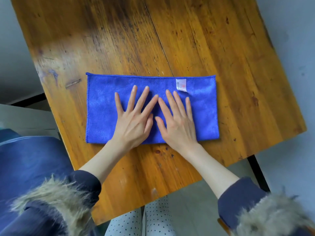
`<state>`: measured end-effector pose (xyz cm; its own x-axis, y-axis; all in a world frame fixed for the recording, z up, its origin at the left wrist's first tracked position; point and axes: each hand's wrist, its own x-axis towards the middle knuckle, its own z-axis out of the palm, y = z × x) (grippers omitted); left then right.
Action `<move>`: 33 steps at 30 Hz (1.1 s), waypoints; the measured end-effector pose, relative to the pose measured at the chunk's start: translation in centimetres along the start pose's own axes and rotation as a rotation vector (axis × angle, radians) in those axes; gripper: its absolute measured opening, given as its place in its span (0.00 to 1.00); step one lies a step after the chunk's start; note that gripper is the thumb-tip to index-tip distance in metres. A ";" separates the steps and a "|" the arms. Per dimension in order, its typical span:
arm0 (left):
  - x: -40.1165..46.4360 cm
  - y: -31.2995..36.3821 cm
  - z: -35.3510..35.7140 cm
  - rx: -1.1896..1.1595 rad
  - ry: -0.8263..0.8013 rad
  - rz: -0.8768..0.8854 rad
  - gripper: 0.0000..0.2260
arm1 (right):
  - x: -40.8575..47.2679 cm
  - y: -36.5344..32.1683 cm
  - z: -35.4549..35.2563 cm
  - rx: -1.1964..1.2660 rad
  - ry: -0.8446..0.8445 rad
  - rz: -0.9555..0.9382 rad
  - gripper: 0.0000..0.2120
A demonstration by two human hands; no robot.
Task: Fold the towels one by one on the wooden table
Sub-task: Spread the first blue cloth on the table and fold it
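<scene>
A blue towel [102,108] was laid flat on the wooden table [221,48] as a wide rectangle, its long edges running left to right. A white label [181,84] was seen near its far edge, right of centre. The left hand [134,121] and the right hand [177,123] were pressed palm-down on the towel's middle, fingers straight and spread, index fingertips almost touching. Dark sleeves [238,193] with fur trim [56,198] were visible at the bottom of the view.
</scene>
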<state>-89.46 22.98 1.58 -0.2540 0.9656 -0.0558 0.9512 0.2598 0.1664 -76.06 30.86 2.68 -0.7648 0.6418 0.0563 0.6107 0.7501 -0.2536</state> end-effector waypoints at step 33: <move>-7.4 -2.4 -0.6 -0.076 -0.070 -0.294 0.23 | -0.8 2.0 -0.9 0.066 -0.142 -0.006 0.31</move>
<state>-89.98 15.19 2.23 -0.5008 0.8468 -0.1792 0.8225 0.5301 0.2060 -74.04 31.95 2.97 -0.7928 0.6045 -0.0780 0.5947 0.7391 -0.3164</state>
